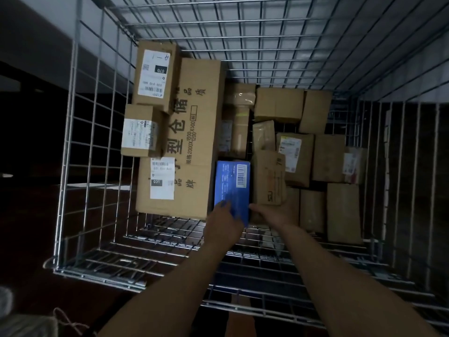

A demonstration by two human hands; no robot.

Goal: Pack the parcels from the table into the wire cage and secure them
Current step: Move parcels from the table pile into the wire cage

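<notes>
- The blue box (232, 188) is inside the cage (97, 268), standing between the big carton (194, 132) on its left and a brown parcel (268, 178) on its right. Its barcode label faces up.
- The left hand (222, 222) grasps the near left corner of the blue box. Its fingers lie across the face, and its thumb is hidden behind the box.
- The right hand (269, 212) has its thumb against the right edge of the blue box. Its fingers are out of sight under or behind the brown parcel, so I cannot tell whether it grips the box, the parcel or neither.
- Two smaller boxes sit on the far left of the big carton: one labelled 070 (155, 74) and an unmarked one (141, 132) nearer. The second one's label is too blurred to read.
- More brown parcels (315, 161) fill the right side of the cage floor. They are dim, and their labels are mostly illegible.
- The near end of the big carton hides whatever lies under it (only wire floor shows in front).
- Both forearms are cut off by the bottom edge.
- Some twine (70, 322) shows at lower left, partly cropped.
- The surroundings outside the cage are too dark to make out.
</notes>
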